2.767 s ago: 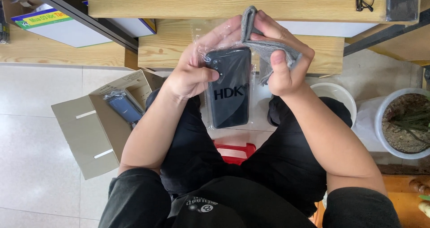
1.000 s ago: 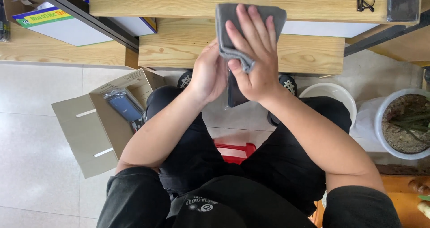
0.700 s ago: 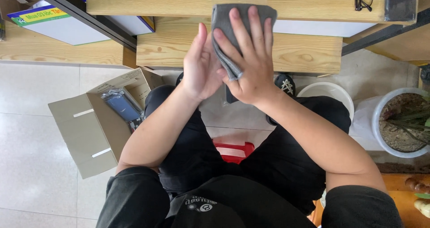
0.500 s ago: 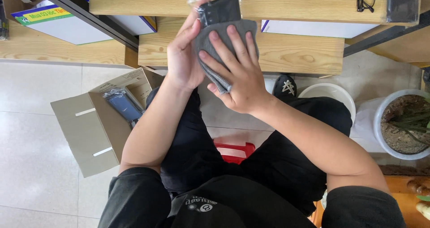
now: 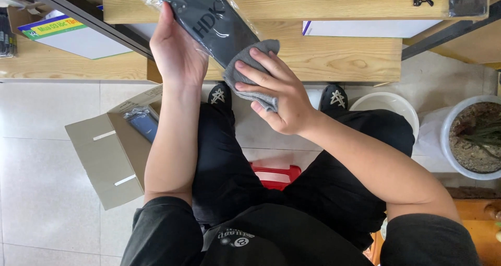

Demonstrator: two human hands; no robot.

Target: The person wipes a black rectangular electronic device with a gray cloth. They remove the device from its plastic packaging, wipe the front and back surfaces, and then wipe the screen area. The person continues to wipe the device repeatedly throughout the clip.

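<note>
Up at twelve o'clock our left hand (image 5: 177,54) grasps the bagged black phone case (image 5: 211,20); our right hand (image 5: 276,96) presses a grey cloth (image 5: 255,70) against it.

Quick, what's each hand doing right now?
Left hand: closed around a dark phone case in its clear plastic sleeve.
Right hand: fingers pressing a grey cloth against the case's lower end.

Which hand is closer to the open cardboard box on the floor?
The left hand. It holds the bagged black phone case up above the cardboard box, on the box's side. The right hand, pressing the grey cloth, is farther across, over the lap.
</note>
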